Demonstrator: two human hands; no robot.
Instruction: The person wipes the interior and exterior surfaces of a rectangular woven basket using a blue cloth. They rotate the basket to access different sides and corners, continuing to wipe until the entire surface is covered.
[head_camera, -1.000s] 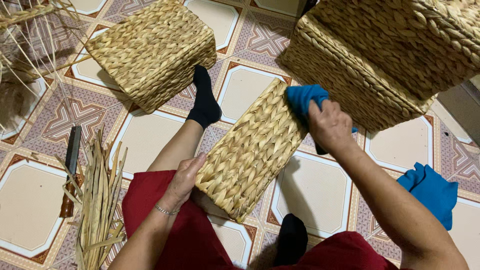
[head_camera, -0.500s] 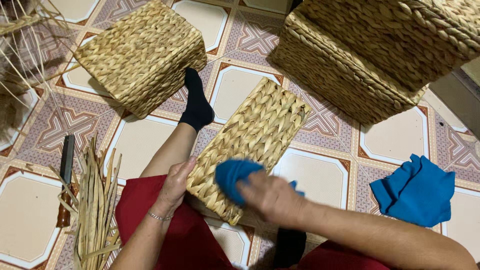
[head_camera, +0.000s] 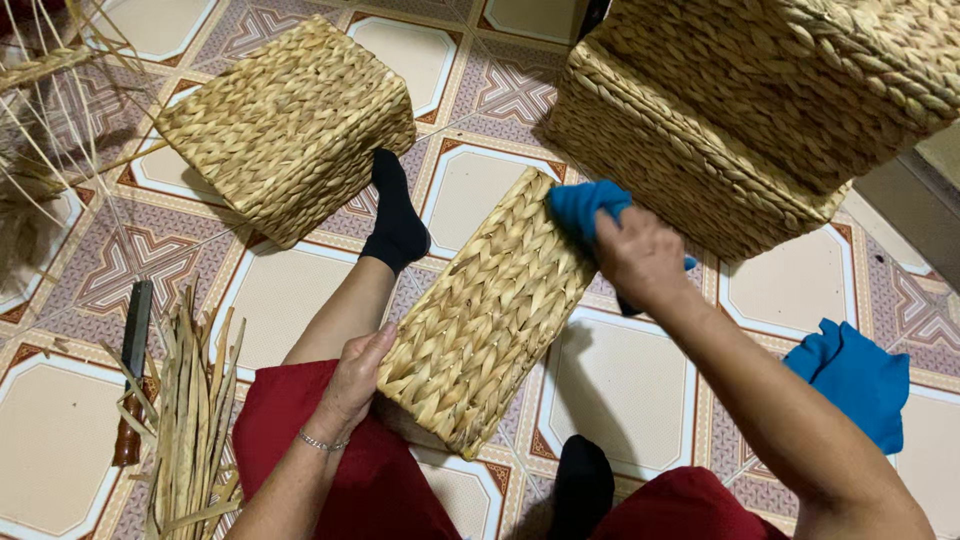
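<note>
A small rectangular woven straw basket (head_camera: 487, 312) lies bottom-up across my lap, tilted from near left to far right. My left hand (head_camera: 352, 381) steadies its near left corner, fingers pressed on the weave. My right hand (head_camera: 640, 257) grips a blue cloth (head_camera: 583, 207) and presses it on the basket's far right end. My legs, in red trousers and black socks (head_camera: 396, 222), stretch out beneath the basket.
A second woven basket (head_camera: 289, 125) sits on the patterned tiled floor at upper left; a large woven basket (head_camera: 760, 105) fills the upper right. Another blue cloth (head_camera: 856, 377) lies at right. A bundle of dried straw (head_camera: 190, 420) and a dark-handled knife (head_camera: 133, 365) lie at left.
My right hand has swept the blue cloth along the basket, from its far end down to the near end and back up to the far end. My left hand has stayed put.
</note>
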